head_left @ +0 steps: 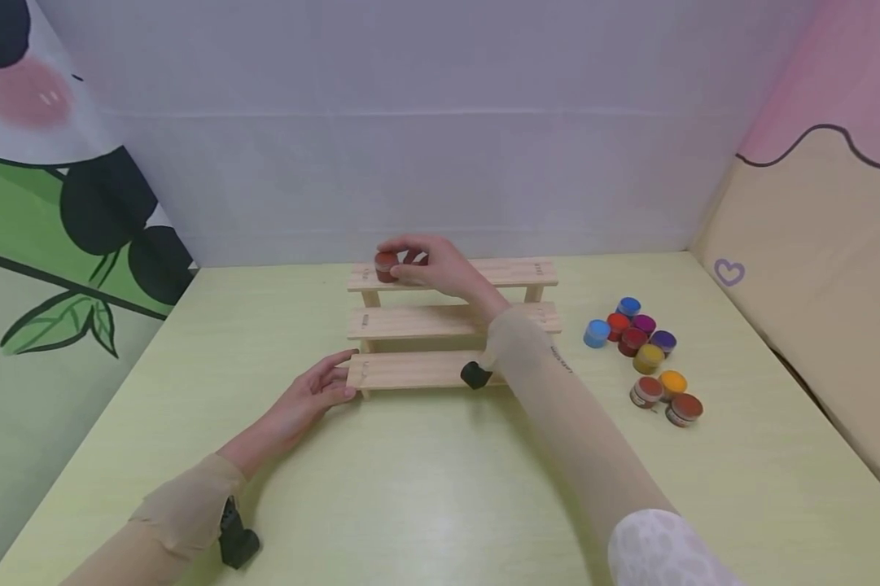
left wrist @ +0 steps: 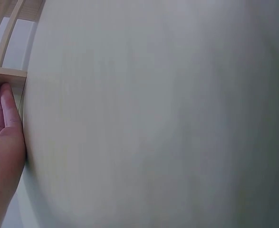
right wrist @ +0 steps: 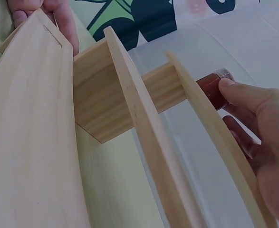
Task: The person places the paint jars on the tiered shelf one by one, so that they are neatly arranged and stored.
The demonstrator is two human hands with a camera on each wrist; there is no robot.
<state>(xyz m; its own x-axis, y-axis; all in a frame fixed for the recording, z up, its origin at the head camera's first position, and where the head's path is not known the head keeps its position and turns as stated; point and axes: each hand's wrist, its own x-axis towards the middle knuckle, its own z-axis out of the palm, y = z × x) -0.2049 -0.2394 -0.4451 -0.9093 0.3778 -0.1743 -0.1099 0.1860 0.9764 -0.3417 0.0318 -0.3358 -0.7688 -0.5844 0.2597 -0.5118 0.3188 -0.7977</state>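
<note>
A three-step wooden rack (head_left: 410,370) stands on the table. My right hand (head_left: 440,264) reaches over it and pinches a small red-brown paint jar (head_left: 385,267) at the left end of the top step. In the right wrist view the jar (right wrist: 214,88) stands on that step, thumb on its side near the lid, other fingers partly hidden. At the left end of the bottom step, my left hand (head_left: 315,397) grips the board's end, thumb in front and fingers behind. The left wrist view shows the fingers of this hand (left wrist: 6,142) against the wood.
Several paint jars in blue, red, purple and yellow (head_left: 648,358) are grouped on the table right of the rack, with two brown-lidded jars (head_left: 684,409) nearest me. A pale cloth wall (head_left: 440,187) rises behind the rack. Printed panels stand at both sides.
</note>
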